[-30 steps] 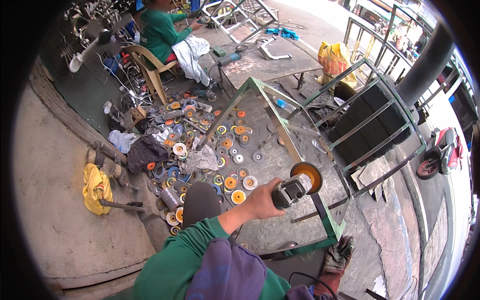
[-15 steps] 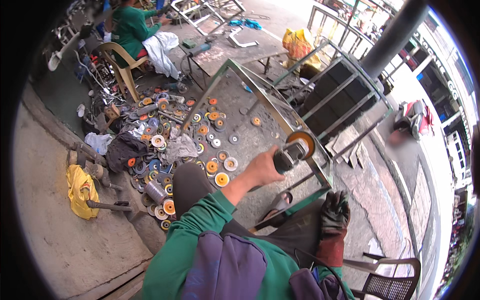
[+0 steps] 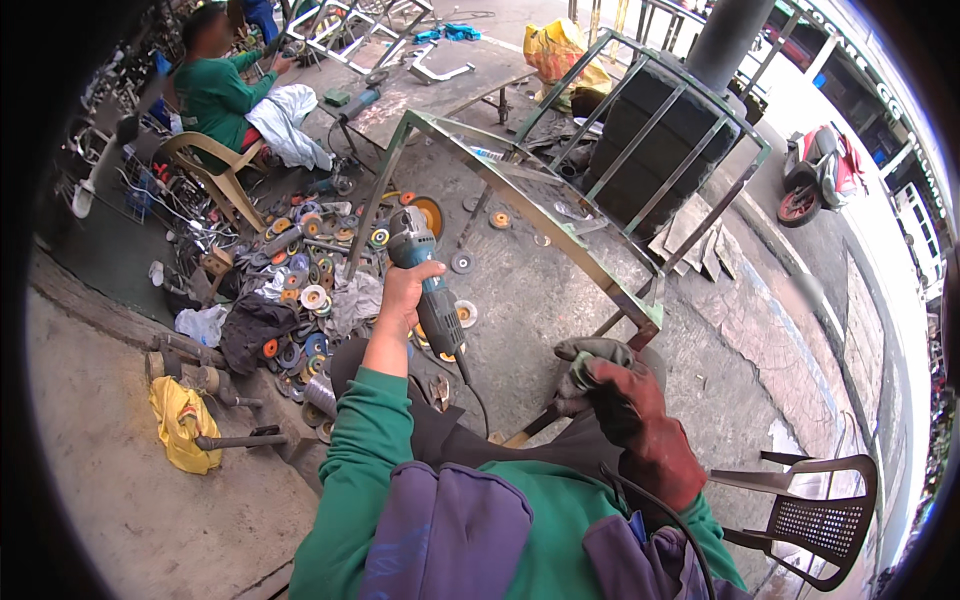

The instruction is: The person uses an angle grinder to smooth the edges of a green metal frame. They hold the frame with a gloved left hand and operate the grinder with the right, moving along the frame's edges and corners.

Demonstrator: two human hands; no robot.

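Observation:
My bare left hand (image 3: pixel 404 295) grips a blue and dark grey angle grinder (image 3: pixel 436 308) by its body, with its orange-backed disc (image 3: pixel 427 214) pointing away from me. A cord hangs from the tool's near end. To the right of the grinder stands a welded metal frame (image 3: pixel 545 222) of square tube, bare metal in places and greenish in others. My right hand (image 3: pixel 592 380), in a worn dark and red glove, is curled at the frame's near corner, apparently around its near leg; the glove hides most of the contact.
Several used grinding discs (image 3: pixel 313 297) and rags litter the floor at left. A co-worker (image 3: pixel 215 100) in green sits on a chair by a low worktable (image 3: pixel 400 112). A dark plastic chair (image 3: pixel 815 510) stands at lower right, a red motorcycle (image 3: pixel 828 170) farther off.
My left hand has swung the grinder leftward, away from the frame's near corner. My gloved right hand has moved from beside my knee up to that corner. The view has shifted slightly.

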